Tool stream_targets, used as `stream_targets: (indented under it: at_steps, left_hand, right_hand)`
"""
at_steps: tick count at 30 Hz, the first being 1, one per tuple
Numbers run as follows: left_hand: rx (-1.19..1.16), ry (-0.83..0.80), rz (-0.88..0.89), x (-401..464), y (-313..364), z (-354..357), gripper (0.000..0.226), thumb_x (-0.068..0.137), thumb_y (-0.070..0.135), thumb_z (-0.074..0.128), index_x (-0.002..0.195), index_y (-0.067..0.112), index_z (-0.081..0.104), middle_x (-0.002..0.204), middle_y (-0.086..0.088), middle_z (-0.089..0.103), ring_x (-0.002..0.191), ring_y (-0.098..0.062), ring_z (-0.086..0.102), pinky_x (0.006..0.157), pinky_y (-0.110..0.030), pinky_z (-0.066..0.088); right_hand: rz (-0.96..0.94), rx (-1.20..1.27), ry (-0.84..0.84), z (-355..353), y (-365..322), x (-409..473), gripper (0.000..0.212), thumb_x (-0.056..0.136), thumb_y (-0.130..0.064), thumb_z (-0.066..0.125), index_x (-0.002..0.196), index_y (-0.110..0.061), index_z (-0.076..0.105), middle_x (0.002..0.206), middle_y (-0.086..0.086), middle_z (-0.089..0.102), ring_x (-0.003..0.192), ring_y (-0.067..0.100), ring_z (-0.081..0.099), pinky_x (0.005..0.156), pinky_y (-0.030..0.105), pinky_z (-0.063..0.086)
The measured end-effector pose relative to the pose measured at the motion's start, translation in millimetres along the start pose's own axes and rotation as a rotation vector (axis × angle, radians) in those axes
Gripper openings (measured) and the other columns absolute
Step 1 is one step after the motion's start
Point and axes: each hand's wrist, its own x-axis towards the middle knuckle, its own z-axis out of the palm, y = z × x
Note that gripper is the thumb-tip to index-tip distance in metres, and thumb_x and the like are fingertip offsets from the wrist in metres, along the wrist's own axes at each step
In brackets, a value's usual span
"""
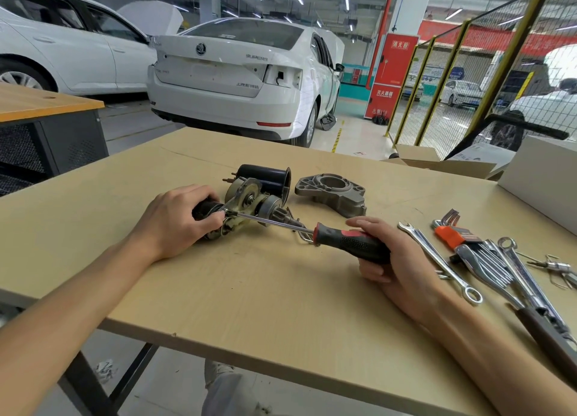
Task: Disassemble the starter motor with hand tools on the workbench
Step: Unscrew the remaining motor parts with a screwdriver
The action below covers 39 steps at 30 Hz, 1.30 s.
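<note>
The starter motor (246, 206) lies on its side near the middle of the workbench (249, 290). The left hand (178, 222) grips the motor's dark left end, fingers curled around it. The right hand (393, 259) grasps the black-and-red handle of a screwdriver (343, 241); its shaft runs left and its tip meets the motor beside the left fingers. A black cylindrical housing (265, 175) lies just behind the motor, with a grey cast end bracket (332, 192) to its right. Wrenches (443, 262) and a hex key set (452, 234) lie at the right of the bench.
</note>
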Motion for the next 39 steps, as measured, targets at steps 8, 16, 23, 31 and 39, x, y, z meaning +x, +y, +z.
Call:
stream_targets:
  at_steps: [8, 16, 23, 31, 39]
  left_hand:
    - [0.011, -0.001, 0.006, -0.2, -0.7, 0.2, 0.056, 0.070, 0.066, 0.035, 0.091, 0.021, 0.062, 0.083, 0.007, 0.061, 0.079, -0.019, 0.053, 0.067, -0.035, 0.037]
    - [0.010, -0.002, 0.002, -0.2, -1.5, 0.3, 0.057, 0.070, 0.066, 0.035, 0.091, 0.021, 0.062, 0.084, 0.006, 0.062, 0.080, -0.020, 0.053, 0.068, -0.036, 0.039]
    - [0.010, -0.003, -0.001, -0.1, -1.3, 0.1, 0.056, 0.070, 0.066, 0.035, 0.091, 0.022, 0.061, 0.083, 0.006, 0.061, 0.080, -0.019, 0.053, 0.067, -0.035, 0.037]
    - [0.016, -0.007, -0.011, -0.5, -0.3, -0.6, 0.060, 0.069, 0.067, 0.034, 0.093, 0.019, 0.063, 0.086, 0.005, 0.062, 0.082, -0.021, 0.053, 0.070, -0.036, 0.040]
    - [0.014, -0.010, -0.008, -0.5, -0.2, -0.7, 0.059, 0.070, 0.067, 0.034, 0.093, 0.020, 0.063, 0.084, 0.006, 0.061, 0.080, -0.020, 0.053, 0.068, -0.035, 0.036]
  right_hand:
    - [-0.015, 0.029, -0.032, -0.1, -0.5, -1.4, 0.034, 0.070, -0.027, 0.077, 0.099, -0.011, 0.071, 0.077, 0.005, 0.062, 0.052, 0.010, 0.043, 0.045, 0.022, 0.030]
    - [-0.035, -0.215, -0.084, -0.3, -0.4, -6.7, 0.031, 0.096, -0.035, 0.052, 0.087, -0.010, 0.069, 0.059, 0.014, 0.051, 0.037, 0.015, 0.030, 0.036, 0.020, 0.021]
    - [-0.043, -0.055, -0.084, -0.2, -2.3, -4.0, 0.038, 0.066, -0.021, 0.080, 0.100, -0.009, 0.069, 0.077, 0.002, 0.064, 0.051, 0.014, 0.041, 0.043, 0.022, 0.030]
    - [-0.034, -0.186, -0.057, 0.5, -3.3, -7.8, 0.033, 0.085, -0.046, 0.062, 0.090, -0.015, 0.072, 0.052, 0.005, 0.037, 0.039, 0.015, 0.024, 0.039, 0.023, 0.016]
    - [-0.009, -0.160, -0.025, 1.3, -2.4, -7.1, 0.056, 0.081, -0.059, 0.064, 0.098, -0.007, 0.066, 0.053, 0.003, 0.037, 0.040, 0.015, 0.029, 0.037, 0.020, 0.021]
